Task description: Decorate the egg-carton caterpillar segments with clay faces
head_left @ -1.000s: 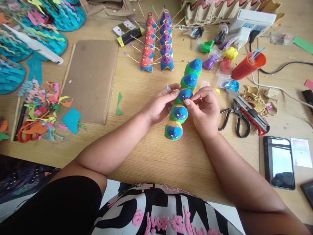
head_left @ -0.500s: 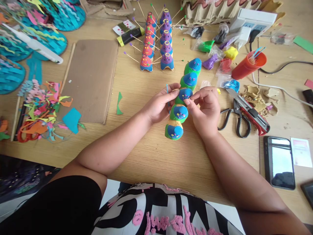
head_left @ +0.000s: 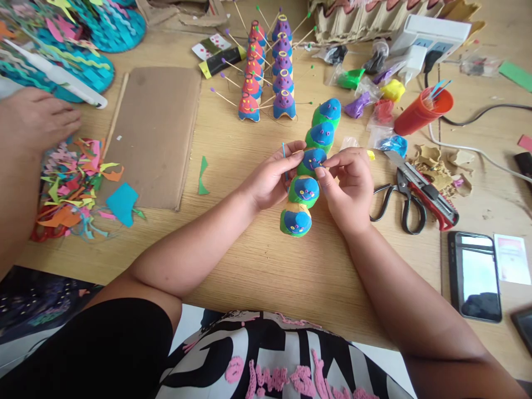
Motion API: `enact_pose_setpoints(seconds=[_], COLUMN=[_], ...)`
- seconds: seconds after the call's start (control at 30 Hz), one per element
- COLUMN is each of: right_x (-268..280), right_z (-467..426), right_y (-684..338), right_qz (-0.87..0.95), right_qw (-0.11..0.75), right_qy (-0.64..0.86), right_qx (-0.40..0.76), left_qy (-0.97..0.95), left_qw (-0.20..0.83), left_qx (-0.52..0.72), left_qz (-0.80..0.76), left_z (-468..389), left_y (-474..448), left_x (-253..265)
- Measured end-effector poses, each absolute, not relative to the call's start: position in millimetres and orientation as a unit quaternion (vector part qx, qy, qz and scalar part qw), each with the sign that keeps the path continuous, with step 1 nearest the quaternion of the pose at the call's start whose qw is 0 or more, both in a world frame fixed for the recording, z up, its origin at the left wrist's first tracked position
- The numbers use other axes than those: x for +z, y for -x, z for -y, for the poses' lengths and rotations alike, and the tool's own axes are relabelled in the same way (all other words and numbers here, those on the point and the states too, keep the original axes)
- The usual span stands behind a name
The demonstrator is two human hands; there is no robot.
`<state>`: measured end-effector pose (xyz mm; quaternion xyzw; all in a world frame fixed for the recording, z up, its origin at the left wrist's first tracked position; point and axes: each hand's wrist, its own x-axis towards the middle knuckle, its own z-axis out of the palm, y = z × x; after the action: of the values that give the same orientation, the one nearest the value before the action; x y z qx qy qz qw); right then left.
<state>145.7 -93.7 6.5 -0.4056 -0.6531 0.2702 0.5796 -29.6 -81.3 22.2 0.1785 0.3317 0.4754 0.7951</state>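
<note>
A caterpillar-like strip of egg-carton cups (head_left: 305,189), covered in blue and green clay with small faces, hangs slanting over the table. My left hand (head_left: 272,176) is closed around its left side near the middle cups, and a thin light-blue stick (head_left: 284,152) stands up from that hand. With thumb and forefinger pinched, my right hand (head_left: 349,185) touches the face of the middle cup; any bit of clay between the fingertips is too small to make out. Beyond stand a red-and-blue cup strip (head_left: 249,105) and a purple-and-blue one (head_left: 284,103), both bearing thin sticks.
On the left, another person's hand (head_left: 50,119) rests by paper scraps (head_left: 78,188) and a cardboard sheet (head_left: 155,133). To the right lie scissors (head_left: 401,194), a box cutter (head_left: 430,191), a phone (head_left: 476,277), bagged clay (head_left: 393,145) and an orange cup (head_left: 421,113).
Another person's hand and forearm have come in at the left over the paper scraps. My hands and the cup strip have barely shifted.
</note>
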Motion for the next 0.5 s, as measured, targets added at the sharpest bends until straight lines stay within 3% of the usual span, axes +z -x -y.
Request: enact_pose_setpoints(seconds=[0.5], right_x=[5.4], right_z=[93.7], right_y=[-144.6], right_qz=[0.649], right_qw=[0.578], right_qy=[0.414], right_qx=[0.271], left_qy=[-0.173], left_qw=[0.794], left_qx=[0.476], left_qz=[-0.336], left_z=[79.7], left_y=[30.0], left_x=[20.2])
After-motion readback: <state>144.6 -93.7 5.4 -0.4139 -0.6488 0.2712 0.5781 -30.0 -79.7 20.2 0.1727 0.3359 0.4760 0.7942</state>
